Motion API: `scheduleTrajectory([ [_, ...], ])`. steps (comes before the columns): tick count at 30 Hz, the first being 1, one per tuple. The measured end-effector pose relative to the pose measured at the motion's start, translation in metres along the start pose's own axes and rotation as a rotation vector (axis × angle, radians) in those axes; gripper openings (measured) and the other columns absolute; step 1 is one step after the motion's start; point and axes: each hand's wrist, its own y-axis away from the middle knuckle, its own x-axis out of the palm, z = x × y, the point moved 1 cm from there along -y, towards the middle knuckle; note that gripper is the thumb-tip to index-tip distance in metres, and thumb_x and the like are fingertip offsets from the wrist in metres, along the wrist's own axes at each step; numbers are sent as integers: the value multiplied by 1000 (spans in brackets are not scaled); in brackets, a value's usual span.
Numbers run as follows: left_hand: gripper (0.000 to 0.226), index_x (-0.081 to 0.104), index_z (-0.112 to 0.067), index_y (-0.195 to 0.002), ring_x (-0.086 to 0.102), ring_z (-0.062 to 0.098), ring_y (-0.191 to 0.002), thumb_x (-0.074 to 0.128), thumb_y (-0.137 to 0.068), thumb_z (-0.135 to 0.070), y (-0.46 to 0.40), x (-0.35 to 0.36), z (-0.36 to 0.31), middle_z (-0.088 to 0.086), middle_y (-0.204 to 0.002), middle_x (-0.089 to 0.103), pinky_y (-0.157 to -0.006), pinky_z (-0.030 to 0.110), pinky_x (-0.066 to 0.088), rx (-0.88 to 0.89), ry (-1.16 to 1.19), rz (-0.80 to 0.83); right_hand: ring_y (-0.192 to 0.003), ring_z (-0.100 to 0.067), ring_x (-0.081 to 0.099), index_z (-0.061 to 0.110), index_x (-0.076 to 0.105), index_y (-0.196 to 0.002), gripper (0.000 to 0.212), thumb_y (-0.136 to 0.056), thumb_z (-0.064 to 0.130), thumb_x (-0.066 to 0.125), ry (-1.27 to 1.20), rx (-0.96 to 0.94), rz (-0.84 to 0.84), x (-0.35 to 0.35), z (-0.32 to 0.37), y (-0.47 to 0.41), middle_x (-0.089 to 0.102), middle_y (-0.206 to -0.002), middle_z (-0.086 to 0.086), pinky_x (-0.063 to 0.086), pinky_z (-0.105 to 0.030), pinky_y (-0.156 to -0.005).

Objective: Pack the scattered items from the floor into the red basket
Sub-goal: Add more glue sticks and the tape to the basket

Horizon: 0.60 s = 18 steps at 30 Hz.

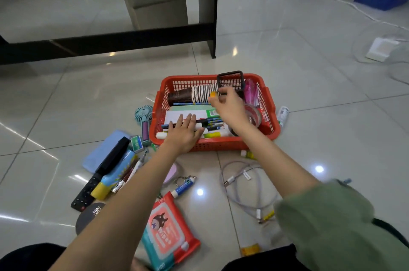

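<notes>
The red slotted plastic basket [269, 125] sits on the glossy tiled floor [309, 93], already well filled: a sleeve of stacked paper cups [194, 93] lies along its far wall, a black mesh pen holder [231, 81] stands in the far right corner, and pens and markers [210, 123] lie over flat packets. The left hand [184, 134] rests flat on those pens, fingers spread and released, gripping nothing. The right hand [230, 108] hovers over the middle, its fingers pinched on a small yellow piece [213, 94]; what that is I cannot tell, as it is blurred.

To do this step well, I would press the pens level with the left hand and drop the small piece into a gap by the pen holder, so flat room stays for bulkier things.

Many items are not yet packed: the red wet-wipes pack [168, 228], the coiled pale cable [247, 184], the black remote [88, 191], the teal handheld fan [143, 116].

The forearms hide part of the floor clutter, and the right hand covers part of the basket's contents.
</notes>
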Motion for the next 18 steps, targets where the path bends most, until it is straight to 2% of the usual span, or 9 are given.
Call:
scheduleTrajectory([
  [1, 62, 5, -11, -149, 0, 27, -147, 19, -99, -45, 2, 0, -1, 7, -160, 5, -117, 53, 3, -12, -13, 2, -109, -30, 59, 1, 46, -126, 40, -93, 22, 53, 202, -69, 40, 11, -2, -9, 59, -123, -18, 48, -39, -93],
  [3, 62, 4, -10, -149, -2, 28, -147, 17, -99, -45, 7, -2, -2, 9, -160, 3, -116, 55, 2, -20, -43, 7, -125, -34, 47, 0, 44, -132, 42, -96, 23, 44, 573, -106, 325, 32, -17, -16, 50, -136, -21, 41, -40, -103],
  [5, 63, 3, -8, -149, -3, 28, -147, 15, -99, -45, 15, -3, 0, 10, -160, 2, -116, 55, 1, -29, -71, -15, -141, -37, 21, 3, 32, -141, 50, -97, 26, 41, 791, -77, 557, 41, -35, -11, 27, -152, -19, 26, -49, -113],
  [7, 63, 5, -5, -149, -2, 29, -147, 17, -100, -44, 28, 0, 2, 12, -159, 3, -117, 53, 1, -14, -139, -106, -144, -36, 10, 3, 28, -143, 53, -98, 27, 41, 765, -145, 491, 34, -43, 4, 20, -153, -18, 19, -48, -117],
  [8, 63, 11, -2, -147, 4, 31, -147, 22, -100, -42, 37, 2, 1, 16, -158, 9, -117, 53, 5, 18, -165, -193, -143, -35, 16, 2, 32, -141, 51, -97, 25, 44, 685, -209, 391, 25, -44, 15, 26, -150, -19, 21, -44, -116],
  [10, 54, 39, 6, -136, 30, 39, -139, 36, -97, -31, 59, 9, -5, 25, -146, 37, -112, 55, 24, 164, -160, -400, -128, -34, 38, -1, 48, -126, 39, -92, 16, 51, 534, -343, 205, -1, -46, 42, 44, -131, -22, 30, -39, -108],
  [13, 43, 64, 6, -108, 62, 40, -108, 41, -84, -20, 84, 33, -24, 25, -114, 65, -90, 50, 50, 484, -120, -558, -106, -36, 50, -3, 60, -103, 30, -75, 2, 52, 541, -422, 106, -53, -65, 82, 56, -106, -23, 35, -33, -94],
  [15, 41, 59, 6, -115, 60, 38, -110, 43, -85, -17, 92, 51, -47, 25, -119, 61, -92, 43, 51, 617, -13, -391, -112, -35, 47, 0, 56, -113, 41, -73, -2, 49, 679, -283, 236, -89, -84, 99, 52, -114, -21, 37, -33, -95],
  [18, 64, 22, -12, -146, 19, 29, -144, 45, -90, -32, 95, 83, -81, 16, -154, 22, -116, 38, 21, 607, -88, 16, -126, -34, 37, 15, 33, -139, 60, -82, 7, 50, 1091, 166, 546, -131, -126, 117, 37, -136, -15, 38, -42, -103],
])
